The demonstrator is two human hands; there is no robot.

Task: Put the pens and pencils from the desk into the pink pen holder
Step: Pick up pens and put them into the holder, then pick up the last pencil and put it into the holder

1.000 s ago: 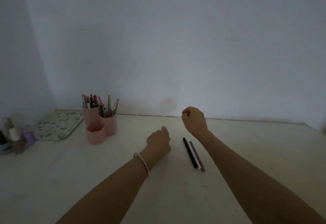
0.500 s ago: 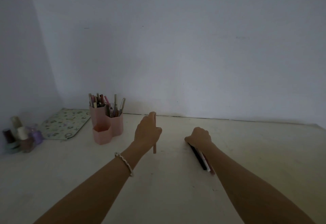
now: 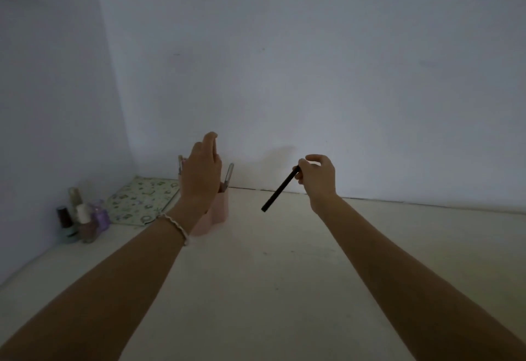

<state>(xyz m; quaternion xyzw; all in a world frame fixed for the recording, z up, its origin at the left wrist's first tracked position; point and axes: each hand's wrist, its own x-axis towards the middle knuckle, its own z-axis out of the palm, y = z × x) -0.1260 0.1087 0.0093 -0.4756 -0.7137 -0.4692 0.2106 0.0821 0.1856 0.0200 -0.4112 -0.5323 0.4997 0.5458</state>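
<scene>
The pink pen holder stands at the back left of the desk, mostly hidden behind my left hand. A few pens stick up from it, one grey pen showing to the right of the hand. My left hand hovers above the holder with its fingers extended upward and nothing seen in it. My right hand is raised above the desk to the right of the holder. It pinches the top end of a black pen, which slants down to the left, clear of the desk.
A patterned flat case lies in the back left corner. Several nail polish bottles stand at the left by the wall. The pale desk top meets the wall at the back.
My left hand carried a pink pen to the holder and now holds nothing. My right hand lifted the black pen off the desk. The view has shifted left; the other pens on the desk are out of sight.
</scene>
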